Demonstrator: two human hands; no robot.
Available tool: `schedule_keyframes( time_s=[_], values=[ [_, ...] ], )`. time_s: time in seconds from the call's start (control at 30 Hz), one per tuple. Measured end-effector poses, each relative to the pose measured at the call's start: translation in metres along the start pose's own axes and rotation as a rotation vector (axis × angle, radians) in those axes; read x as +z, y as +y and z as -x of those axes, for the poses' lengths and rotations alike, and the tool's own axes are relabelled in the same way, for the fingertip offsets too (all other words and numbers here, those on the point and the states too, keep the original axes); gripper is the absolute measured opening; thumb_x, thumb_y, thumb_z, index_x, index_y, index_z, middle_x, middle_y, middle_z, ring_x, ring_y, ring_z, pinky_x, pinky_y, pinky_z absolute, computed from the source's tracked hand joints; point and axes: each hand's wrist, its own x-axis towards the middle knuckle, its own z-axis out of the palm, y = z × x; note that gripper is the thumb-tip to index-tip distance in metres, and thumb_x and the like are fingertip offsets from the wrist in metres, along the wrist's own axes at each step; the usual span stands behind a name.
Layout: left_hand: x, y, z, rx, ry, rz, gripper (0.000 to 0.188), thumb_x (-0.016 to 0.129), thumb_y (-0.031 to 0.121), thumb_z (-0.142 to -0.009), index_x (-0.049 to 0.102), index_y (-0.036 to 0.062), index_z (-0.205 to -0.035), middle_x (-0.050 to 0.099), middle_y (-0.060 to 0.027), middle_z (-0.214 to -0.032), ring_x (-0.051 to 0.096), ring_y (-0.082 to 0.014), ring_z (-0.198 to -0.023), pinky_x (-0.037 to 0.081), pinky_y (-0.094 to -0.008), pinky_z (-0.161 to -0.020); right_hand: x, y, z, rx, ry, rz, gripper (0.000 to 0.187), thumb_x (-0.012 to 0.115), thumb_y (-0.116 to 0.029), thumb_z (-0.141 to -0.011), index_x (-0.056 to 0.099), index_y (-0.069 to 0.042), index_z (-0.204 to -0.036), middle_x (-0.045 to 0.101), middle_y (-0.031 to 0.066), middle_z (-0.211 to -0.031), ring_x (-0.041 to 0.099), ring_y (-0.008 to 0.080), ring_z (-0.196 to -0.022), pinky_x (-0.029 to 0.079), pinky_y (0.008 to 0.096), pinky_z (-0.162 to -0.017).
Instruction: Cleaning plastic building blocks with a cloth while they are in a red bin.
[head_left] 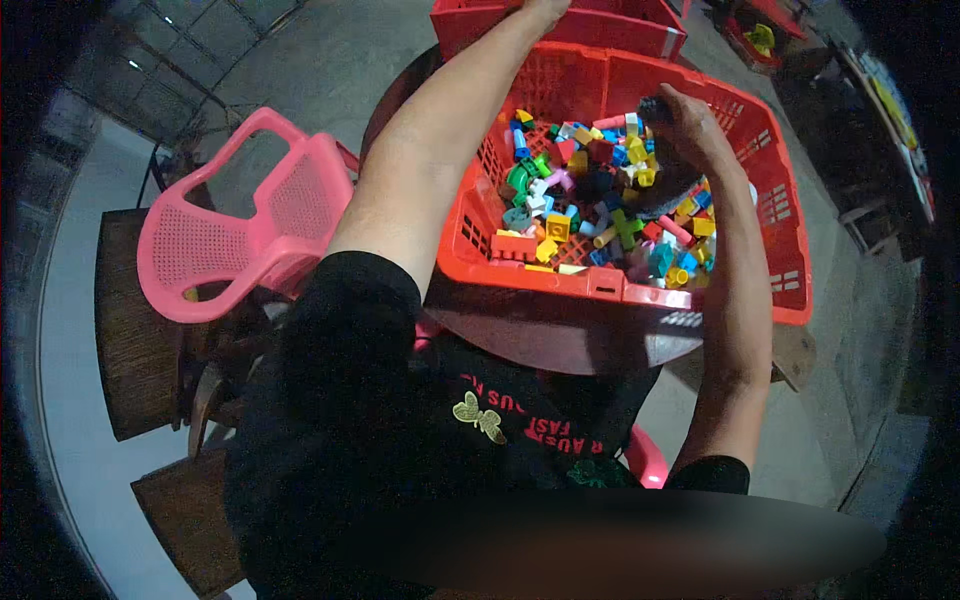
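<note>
A red plastic basket (625,278) with slotted walls holds many loose toy building bricks (558,228) in yellow, green, blue, red, white and pink. Inside it, toward the right, my right hand (692,122) reaches down with its fingers curled at a dark grey thing (655,112). The kind of that thing is unclear, and my hand and forearm cover part of it. My left arm stretches over the basket's left side. At the top edge, my left hand (545,8) is at a second red container (630,38); its fingers are cut off by the frame.
The basket rests on a round dark table (530,335). A pink plastic chair (215,245) stands to the left, beside brown wooden furniture (135,325). Far right on the floor are a red box (750,45) and a low stool (868,228).
</note>
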Motion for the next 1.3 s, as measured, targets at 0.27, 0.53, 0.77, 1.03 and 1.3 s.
schedule_keyframes(
  time_s=[0.27,0.53,0.77,1.03,1.3],
  values=[
    [0.056,-0.047,0.054,0.590,-0.615,-0.585,0.022,0.054,0.015,-0.077,0.056,0.0074,-0.097,0.060,-0.0138,-0.087,0.058,-0.0295,-0.084,0.047,-0.0388,-0.069,0.005,0.049,-0.003,0.127,-0.014,0.036,0.042,0.064,-0.017,-0.074,0.050,-0.009,-0.113,0.061,0.0173,-0.094,0.061,0.0289,-0.089,0.048,0.0378,-0.072],
    [0.080,-0.102,0.114,-0.040,-1.107,-1.219,0.087,0.079,0.011,-0.059,0.028,0.0161,-0.130,0.063,-0.0144,-0.089,0.059,-0.0278,-0.082,0.047,-0.0426,-0.069,0.027,0.102,0.000,0.028,0.035,0.123,0.046,0.065,-0.019,-0.074,0.049,-0.008,-0.116,0.060,0.0155,-0.101,0.059,0.0286,-0.096,0.047,0.0364,-0.077],
    [0.056,-0.083,0.086,-0.195,-1.338,-0.876,0.053,0.064,0.015,-0.072,0.034,0.0133,-0.116,0.060,-0.0141,-0.095,0.057,-0.0277,-0.087,0.046,-0.0392,-0.071,0.026,0.077,-0.001,0.120,-0.067,0.130,0.050,0.065,-0.018,-0.074,0.048,-0.007,-0.119,0.059,0.0148,-0.106,0.057,0.0270,-0.101,0.045,0.0347,-0.081],
    [0.059,-0.038,0.081,0.002,-0.956,-0.189,0.026,0.065,0.016,-0.076,0.053,0.0018,-0.094,0.060,-0.0108,-0.085,0.057,-0.0204,-0.076,0.046,-0.0343,-0.064,0.010,0.075,0.005,0.179,0.135,-0.244,0.039,0.065,-0.022,-0.076,0.052,-0.006,-0.109,0.061,0.0081,-0.096,0.058,0.0191,-0.087,0.045,0.0324,-0.076],
    [0.049,-0.050,0.093,0.878,-0.512,-0.749,0.023,0.057,0.004,-0.071,0.054,0.0030,-0.094,0.052,-0.0164,-0.082,0.055,-0.0331,-0.075,0.046,-0.0418,-0.064,0.013,0.024,-0.006,0.333,-0.152,-0.893,0.035,0.063,-0.017,-0.077,0.053,-0.006,-0.109,0.060,0.0067,-0.095,0.056,0.0149,-0.088,0.043,0.0281,-0.079]
  ],
)
